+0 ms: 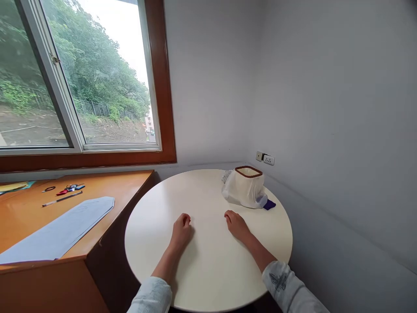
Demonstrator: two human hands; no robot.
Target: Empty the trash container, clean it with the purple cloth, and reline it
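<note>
Both my hands rest on a round white table. My left hand lies near the table's middle with its fingers curled under, nothing visible in it. My right hand lies a little to the right, fingers also curled down on the tabletop, with nothing seen in it. Beyond my right hand stands a white fabric basket with a brown rim. A small purple cloth piece pokes out at its right side. Neither hand touches the basket.
A wooden desk to the left carries a long pale grey sheet, a pen and small colourful items. A window is above it. Grey walls close the corner, with a socket behind the basket.
</note>
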